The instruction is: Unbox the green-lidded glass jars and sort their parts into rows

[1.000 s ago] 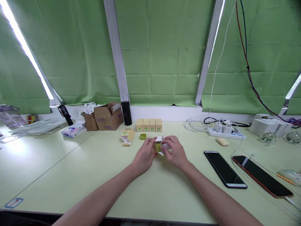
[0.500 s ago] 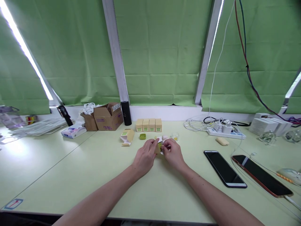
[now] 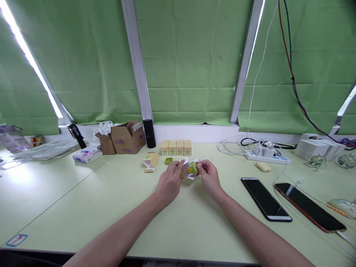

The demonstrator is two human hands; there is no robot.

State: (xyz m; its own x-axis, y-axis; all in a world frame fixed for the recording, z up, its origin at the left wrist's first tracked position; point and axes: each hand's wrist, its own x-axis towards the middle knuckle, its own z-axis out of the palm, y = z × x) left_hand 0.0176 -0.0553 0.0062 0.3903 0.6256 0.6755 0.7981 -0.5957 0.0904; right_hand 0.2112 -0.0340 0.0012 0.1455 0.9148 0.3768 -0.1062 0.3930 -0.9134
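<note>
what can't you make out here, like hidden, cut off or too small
All in the head view:
Bottom of the small open box: hidden by the green piece and the left hand.
Clear item: mostly behind the right hand.
Print on the four small boxes: too small.
Clear container: cut off by the left edge.

Single head-worn view, facing forward, angled down
</note>
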